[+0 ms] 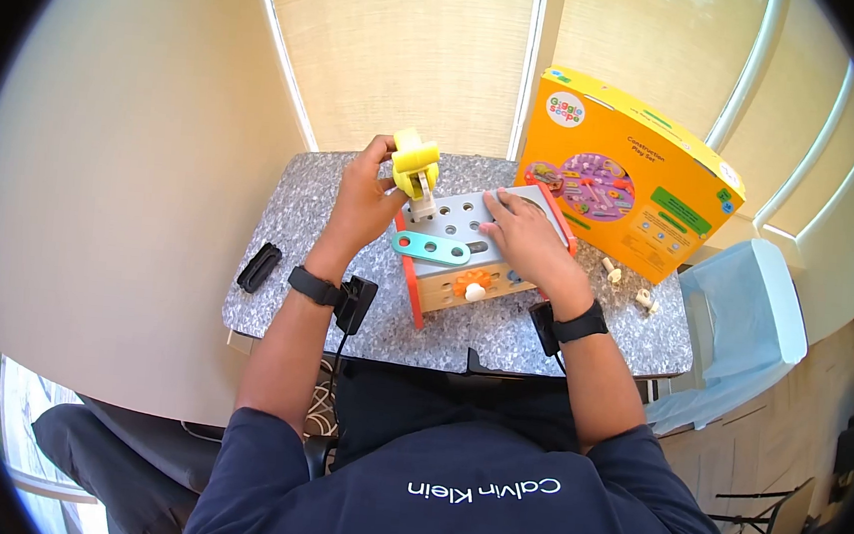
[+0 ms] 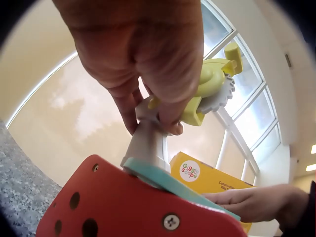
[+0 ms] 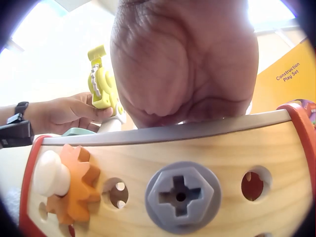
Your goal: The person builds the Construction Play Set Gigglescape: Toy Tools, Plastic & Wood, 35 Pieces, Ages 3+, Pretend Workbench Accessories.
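Observation:
At the box's left end, my left hand (image 1: 358, 203) grips a yellow-green toy (image 1: 416, 156) with a grey toothed disc (image 2: 219, 95). Its pale lower part (image 2: 144, 144) reaches down to the box top beside a teal strip with holes (image 1: 431, 248). My right hand (image 1: 529, 239) rests, palm down and fingers extended, on the grey top of the wooden box (image 1: 437, 294). On the box's front are an orange gear (image 3: 81, 190) with a white knob (image 3: 51, 174) and a grey hexagonal piece (image 3: 183, 197). Whether the pale part sits in a hole cannot be told.
A large yellow-orange carton (image 1: 643, 199) stands behind and right of the box. Two pale pegs, one upper (image 1: 611, 271) and one lower (image 1: 647, 301), lie right on the speckled table (image 1: 362, 332). A black object (image 1: 260, 267) lies left. A light blue covered chair (image 1: 744, 312) stands right.

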{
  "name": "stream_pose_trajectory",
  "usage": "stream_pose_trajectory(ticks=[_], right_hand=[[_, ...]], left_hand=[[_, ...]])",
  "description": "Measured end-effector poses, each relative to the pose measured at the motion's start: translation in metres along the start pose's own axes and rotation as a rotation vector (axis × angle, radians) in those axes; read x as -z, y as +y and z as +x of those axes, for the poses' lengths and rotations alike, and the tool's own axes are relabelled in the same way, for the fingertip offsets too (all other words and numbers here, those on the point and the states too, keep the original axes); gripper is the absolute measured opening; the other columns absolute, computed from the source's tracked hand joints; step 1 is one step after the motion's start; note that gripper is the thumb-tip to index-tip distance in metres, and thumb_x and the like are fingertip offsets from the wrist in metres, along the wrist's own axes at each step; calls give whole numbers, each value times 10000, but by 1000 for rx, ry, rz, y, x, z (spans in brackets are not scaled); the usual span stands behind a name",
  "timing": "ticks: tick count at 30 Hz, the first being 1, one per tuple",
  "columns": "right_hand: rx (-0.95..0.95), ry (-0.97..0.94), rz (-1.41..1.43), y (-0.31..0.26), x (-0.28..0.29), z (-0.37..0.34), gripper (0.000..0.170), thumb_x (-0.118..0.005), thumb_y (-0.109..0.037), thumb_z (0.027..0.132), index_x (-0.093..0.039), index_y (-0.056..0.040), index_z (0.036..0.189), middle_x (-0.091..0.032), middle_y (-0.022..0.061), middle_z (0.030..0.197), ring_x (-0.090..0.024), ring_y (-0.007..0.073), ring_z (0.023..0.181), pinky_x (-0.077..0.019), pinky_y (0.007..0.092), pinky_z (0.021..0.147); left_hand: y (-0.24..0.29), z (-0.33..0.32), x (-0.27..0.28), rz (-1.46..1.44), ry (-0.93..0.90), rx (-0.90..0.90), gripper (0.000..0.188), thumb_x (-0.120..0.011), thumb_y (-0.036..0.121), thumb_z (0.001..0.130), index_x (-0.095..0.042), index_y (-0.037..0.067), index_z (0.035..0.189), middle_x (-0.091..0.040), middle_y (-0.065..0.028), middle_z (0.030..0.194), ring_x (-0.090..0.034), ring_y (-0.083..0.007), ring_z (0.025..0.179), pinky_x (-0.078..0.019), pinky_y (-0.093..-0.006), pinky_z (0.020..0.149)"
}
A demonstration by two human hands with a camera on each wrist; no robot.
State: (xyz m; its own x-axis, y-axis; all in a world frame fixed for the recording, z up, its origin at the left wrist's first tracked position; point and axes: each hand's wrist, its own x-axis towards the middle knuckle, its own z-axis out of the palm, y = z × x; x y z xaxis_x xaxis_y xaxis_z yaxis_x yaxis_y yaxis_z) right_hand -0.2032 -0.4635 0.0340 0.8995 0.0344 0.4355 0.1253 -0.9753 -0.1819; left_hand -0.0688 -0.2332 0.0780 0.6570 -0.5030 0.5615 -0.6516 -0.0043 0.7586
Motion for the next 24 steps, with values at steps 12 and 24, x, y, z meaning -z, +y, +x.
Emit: stream_pose_trajectory(ticks=[12,24], right_hand=[[-9,-5,-22,-2,1,-2,495,-571,-348,1062,-572,-8,1421,-576,268,1458,-552,410,1361,-437,484,1144],[-12,3,-13,-3,1,-3,495,-567,-346,1062,-571,-1,1418,-577,266,1458,-546,409,1367,-428,486,1150]], left_hand=[[13,-2,3,94,-7,-17,472,-658,-153,879,-617,48,1304,-709,-73,1230,-691,-166,1162,-585,-337,982],[1,2,1,62,-67,-6,411,-674,-139,880,-605,28,1249,-693,-97,1338,-661,-183,1237,-592,-366,1018]])
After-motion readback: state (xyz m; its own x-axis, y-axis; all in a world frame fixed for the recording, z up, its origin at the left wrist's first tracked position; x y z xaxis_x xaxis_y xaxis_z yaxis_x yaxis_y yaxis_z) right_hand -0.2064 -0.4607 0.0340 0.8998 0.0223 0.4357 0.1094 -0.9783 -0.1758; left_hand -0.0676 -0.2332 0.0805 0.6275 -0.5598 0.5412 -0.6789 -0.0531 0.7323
